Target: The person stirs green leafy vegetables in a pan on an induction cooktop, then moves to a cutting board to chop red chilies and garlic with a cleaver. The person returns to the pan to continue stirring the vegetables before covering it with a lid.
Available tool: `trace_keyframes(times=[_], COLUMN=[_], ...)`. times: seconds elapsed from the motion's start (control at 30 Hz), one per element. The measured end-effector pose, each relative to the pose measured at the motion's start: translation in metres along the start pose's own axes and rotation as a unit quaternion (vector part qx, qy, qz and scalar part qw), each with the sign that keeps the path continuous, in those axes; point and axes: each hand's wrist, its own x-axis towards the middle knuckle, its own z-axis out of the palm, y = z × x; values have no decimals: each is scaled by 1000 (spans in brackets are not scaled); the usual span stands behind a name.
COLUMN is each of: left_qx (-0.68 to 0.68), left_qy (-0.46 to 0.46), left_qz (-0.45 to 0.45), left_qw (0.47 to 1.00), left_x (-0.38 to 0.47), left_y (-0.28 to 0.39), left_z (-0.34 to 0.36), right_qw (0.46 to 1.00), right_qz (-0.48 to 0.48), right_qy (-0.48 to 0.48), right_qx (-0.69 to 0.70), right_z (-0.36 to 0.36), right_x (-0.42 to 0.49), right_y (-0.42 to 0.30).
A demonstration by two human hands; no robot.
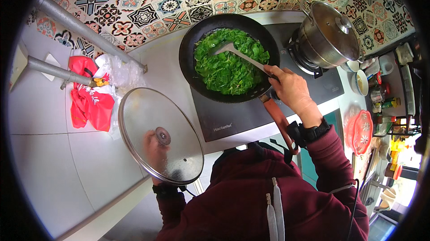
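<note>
A black wok [189, 69] full of chopped leafy greens [228, 73] sits on the gas hob [221, 116], its reddish-brown handle [277, 120] pointing towards me. My right hand [292, 90] grips a metal spatula [248, 59], whose blade rests among the greens. At the left, a steamed-up glass lid [147, 113] is tilted up above the counter. Seen through its glass, my left hand [156, 150] is behind it at the round knob [163, 135]; the fingers are blurred by the steam.
A lidded steel pot [322, 36] stands on the right burner. Beyond it are small bowls [360, 82], a red flowered tray [361, 133] and a rack of jars. Red and clear plastic bags [90, 106] lie left, beside grey metal pipes [63, 70]. A patterned tile wall runs behind.
</note>
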Motion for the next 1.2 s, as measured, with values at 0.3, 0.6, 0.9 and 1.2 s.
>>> trace_keyframes(times=[0.3, 0.6, 0.9, 1.2], left_qx=[-211, -100, -109, -72], left_qy=[-12, 10, -28, -13], left_qz=[-150, -97, -72, -67], left_qw=[966, 990, 991, 995], left_x=[-2, 1, 5, 7], left_y=[-19, 1, -5, -5], left_z=[-5, 5, 8, 7], right_qw=[997, 997, 996, 1000], right_qz=[7, 64, 71, 26], right_qy=[44, 8, 49, -9], right_qx=[57, -43, 26, 0], right_z=[-28, -48, -55, -17], right_x=[-53, -90, -108, -61], right_y=[51, 26, 34, 25])
